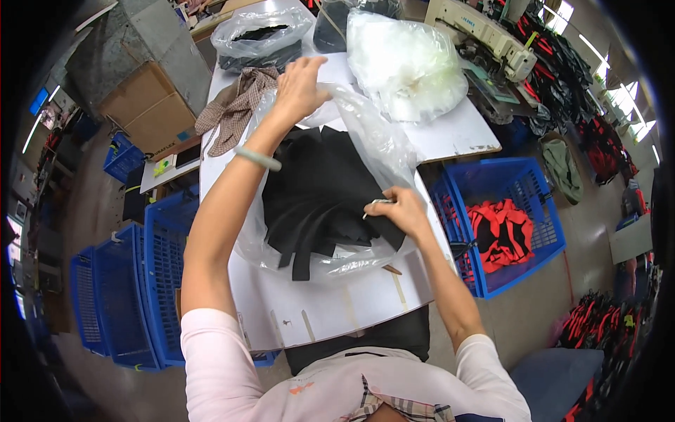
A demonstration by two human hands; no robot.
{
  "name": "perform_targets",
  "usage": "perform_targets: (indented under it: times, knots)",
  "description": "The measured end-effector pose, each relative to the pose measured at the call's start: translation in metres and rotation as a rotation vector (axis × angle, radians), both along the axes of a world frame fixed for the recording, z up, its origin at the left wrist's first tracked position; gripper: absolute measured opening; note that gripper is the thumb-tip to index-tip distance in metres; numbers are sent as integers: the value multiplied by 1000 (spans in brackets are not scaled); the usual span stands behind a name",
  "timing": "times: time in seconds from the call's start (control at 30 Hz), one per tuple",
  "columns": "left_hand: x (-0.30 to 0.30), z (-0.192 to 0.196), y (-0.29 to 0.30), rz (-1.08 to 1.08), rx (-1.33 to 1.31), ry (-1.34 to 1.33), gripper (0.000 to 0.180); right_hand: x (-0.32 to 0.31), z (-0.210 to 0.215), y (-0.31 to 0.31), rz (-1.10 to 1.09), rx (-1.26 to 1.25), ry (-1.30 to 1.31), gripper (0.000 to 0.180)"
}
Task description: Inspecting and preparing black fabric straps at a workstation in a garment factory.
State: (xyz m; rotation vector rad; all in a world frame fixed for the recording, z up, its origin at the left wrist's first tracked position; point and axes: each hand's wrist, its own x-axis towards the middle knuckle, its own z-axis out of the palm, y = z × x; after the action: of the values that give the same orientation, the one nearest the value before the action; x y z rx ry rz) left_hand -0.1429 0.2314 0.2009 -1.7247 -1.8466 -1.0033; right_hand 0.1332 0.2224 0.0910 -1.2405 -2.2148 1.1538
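In front of me on the white table lies an opened clear plastic bag (376, 133), full of black fabric strips (320, 176) fanned out in layers. Several strip ends hang over the bag's near edge. My left hand (301, 90) reaches to the far side of the bag, its fingers closed at the bag's rim. At the right side of the strips, my right hand (402, 213) is closed around a small silvery tool (377, 204), whose exact kind is mostly hidden by the fingers. That hand touches the strips beside it.
A checked cloth (235, 112) lies at the table's far left. Behind are a bag of dark pieces (260, 53) and a whitish stuffed bag (408, 67). A blue crate (517, 271) with red-and-black pieces stands right; more blue crates (126, 302) stand left. A sewing machine (485, 35) is at far right.
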Motion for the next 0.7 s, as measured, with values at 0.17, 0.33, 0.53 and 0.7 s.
perform_targets:
  times: [0.17,0.33,0.53,0.7]
  knots:
    - [84,1,-117,-351,-53,-143,23,18,-46,40,-77,-165,-105,37]
    - [135,-100,-209,-583,-633,208,47,-5,-20,52,81,-52,-140,49]
    - [117,-120,-183,-347,-829,-195,53,13,24,65,250,-106,-81,47]
    - [140,-148,-215,-253,-728,204,51,37,-62,48,195,330,84,63]
